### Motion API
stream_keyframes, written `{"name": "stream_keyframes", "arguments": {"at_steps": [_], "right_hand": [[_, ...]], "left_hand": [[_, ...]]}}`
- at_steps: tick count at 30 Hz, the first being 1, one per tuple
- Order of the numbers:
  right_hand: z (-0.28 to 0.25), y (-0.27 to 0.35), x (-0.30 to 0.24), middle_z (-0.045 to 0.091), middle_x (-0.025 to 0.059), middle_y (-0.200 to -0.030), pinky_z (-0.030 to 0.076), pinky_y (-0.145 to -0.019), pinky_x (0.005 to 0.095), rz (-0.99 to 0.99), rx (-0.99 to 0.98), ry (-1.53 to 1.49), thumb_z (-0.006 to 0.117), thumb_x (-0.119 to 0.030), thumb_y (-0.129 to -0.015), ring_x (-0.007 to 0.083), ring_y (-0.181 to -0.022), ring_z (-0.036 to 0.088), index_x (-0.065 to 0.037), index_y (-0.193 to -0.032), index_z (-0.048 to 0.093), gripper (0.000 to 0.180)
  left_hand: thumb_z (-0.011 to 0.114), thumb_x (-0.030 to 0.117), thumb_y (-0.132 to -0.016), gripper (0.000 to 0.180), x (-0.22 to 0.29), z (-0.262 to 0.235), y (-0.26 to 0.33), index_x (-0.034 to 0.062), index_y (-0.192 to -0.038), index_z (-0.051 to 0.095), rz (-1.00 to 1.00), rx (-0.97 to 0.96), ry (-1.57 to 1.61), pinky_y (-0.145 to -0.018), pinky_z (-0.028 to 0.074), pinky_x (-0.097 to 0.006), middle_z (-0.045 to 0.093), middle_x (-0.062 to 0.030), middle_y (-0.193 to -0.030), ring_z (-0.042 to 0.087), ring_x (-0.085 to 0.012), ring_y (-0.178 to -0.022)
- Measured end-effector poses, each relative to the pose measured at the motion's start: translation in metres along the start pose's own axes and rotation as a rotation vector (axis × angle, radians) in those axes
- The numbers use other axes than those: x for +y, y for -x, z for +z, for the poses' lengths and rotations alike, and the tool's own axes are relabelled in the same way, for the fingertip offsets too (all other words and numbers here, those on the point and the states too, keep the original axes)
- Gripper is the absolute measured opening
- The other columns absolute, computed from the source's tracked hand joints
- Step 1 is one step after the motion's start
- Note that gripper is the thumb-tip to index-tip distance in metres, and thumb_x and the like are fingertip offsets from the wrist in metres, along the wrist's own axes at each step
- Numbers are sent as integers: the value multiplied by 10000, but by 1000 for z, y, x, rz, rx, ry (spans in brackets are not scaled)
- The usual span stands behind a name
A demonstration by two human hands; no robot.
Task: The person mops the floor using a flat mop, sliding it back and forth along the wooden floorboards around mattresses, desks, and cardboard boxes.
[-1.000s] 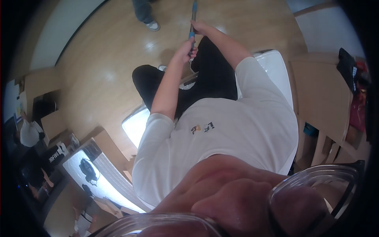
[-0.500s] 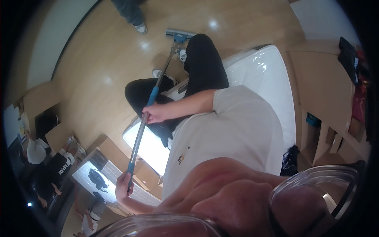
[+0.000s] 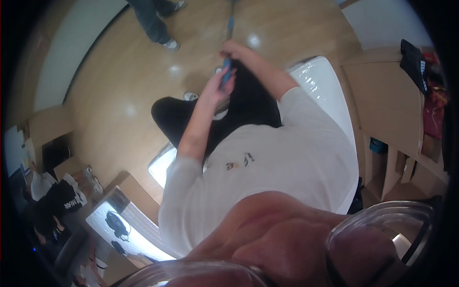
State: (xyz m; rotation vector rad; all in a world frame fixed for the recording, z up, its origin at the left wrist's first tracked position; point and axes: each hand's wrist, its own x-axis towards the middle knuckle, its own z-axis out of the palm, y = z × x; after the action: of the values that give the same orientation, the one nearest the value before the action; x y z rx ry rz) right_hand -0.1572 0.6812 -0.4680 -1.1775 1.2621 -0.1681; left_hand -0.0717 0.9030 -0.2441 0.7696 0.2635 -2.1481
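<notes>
Blue mop handle (image 3: 228,71), seemingly upright

Two hands, left hand (image 3: 221,88) and right hand (image 3: 234,49), both closed on one blue pole (image 3: 228,52). Beyond the hands, one other person's legs (image 3: 153,21), two shoes. Below the left hand, two own shoes (image 3: 191,96). Right of the hands, one white tub (image 3: 321,91); several cardboard boxes (image 3: 387,105).
</notes>
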Motion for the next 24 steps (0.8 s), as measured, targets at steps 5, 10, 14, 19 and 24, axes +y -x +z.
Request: {"name": "stream_keyframes", "arguments": {"at_steps": [5,10,14,19,24], "right_hand": [[30,103,-112,609,72,-761,502,-574,372,95,-109,-59,512,-220,-927,216,-649,584,-34,-860,620,225],[45,71,-77,616,123,-997,520,-703,396,-99,-230,16,505,-414,-946,252,-880,597,-12,-1096,548,431],[216,97,-70,578,182,-1143,512,-852,459,310,-370,-207,512,-405,-931,308,-996,601,-42,-1193,524,448],[364,180,-26,575,186,-889,544,-761,455,799,-608,-1118,537,-72,-869,322,-836,612,25,-1018,552,178],[412,327,-85,535,150,-738,546,-622,401,732,-322,-1130,538,-5,-808,279,-659,588,-16,-812,477,62]], "left_hand": [[511,334,-962,265,63,-36,-74,79,-893,523,241,-25,41,-387,384,-210,498,-26,-658,465,-104,-468],[607,354,-915,325,56,-79,28,33,-878,572,218,163,-247,-341,317,-189,490,15,-573,427,-64,-429],[554,346,-953,290,1,-136,266,67,-896,609,178,457,-423,-324,295,-158,552,7,-579,430,-57,-371],[536,445,-938,471,-91,-91,505,54,-689,615,96,1284,-1281,-395,292,-261,454,18,-494,423,-67,-433],[550,344,-942,430,-132,-61,600,-36,-784,673,393,1778,-1364,-496,391,-346,581,-112,-562,531,-187,-488]]}}
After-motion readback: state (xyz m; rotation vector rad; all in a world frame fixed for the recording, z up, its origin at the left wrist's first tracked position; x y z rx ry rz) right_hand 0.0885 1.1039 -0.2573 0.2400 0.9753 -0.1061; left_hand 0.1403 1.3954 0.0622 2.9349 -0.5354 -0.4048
